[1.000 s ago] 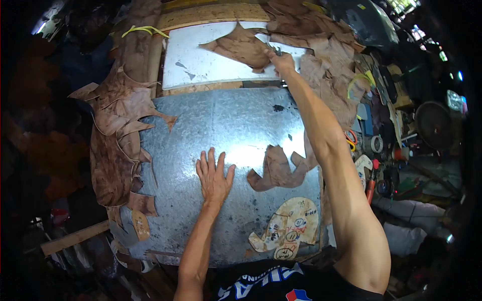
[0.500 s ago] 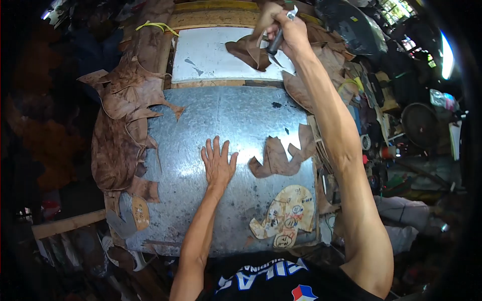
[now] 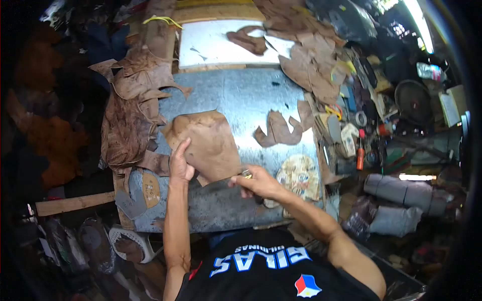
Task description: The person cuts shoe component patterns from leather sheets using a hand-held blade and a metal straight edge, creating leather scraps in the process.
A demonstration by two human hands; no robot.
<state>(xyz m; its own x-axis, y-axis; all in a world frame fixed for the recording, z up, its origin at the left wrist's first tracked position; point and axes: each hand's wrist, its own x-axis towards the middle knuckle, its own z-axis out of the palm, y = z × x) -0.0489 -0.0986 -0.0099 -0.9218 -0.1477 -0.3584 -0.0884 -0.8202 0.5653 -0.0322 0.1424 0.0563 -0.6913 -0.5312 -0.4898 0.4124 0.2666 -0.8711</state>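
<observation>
A brown piece of leather [image 3: 211,143] is held up over the metal-topped table. My left hand [image 3: 181,168] grips its lower left edge, thumb on top and fingers hidden beneath. My right hand [image 3: 257,181] is closed at the lower right corner of the leather. A shiny metal end of the knife [image 3: 246,174] shows in that hand; its blade is hidden. To the right lies a jagged leather scrap [image 3: 280,131] on the sheet metal [image 3: 201,93]. Below it are marked paper patterns [image 3: 299,173].
Crumpled leather [image 3: 125,133] hangs along the table's left side. A white board [image 3: 211,42] at the back bears a curved leather offcut [image 3: 248,40]. More leather [image 3: 314,65] is heaped at the back right. Tools and an orange bottle [image 3: 360,156] crowd the right side.
My right hand has come back from the white board to near my body, bringing the leather piece. My left hand has left the metal surface and taken hold of the leather.
</observation>
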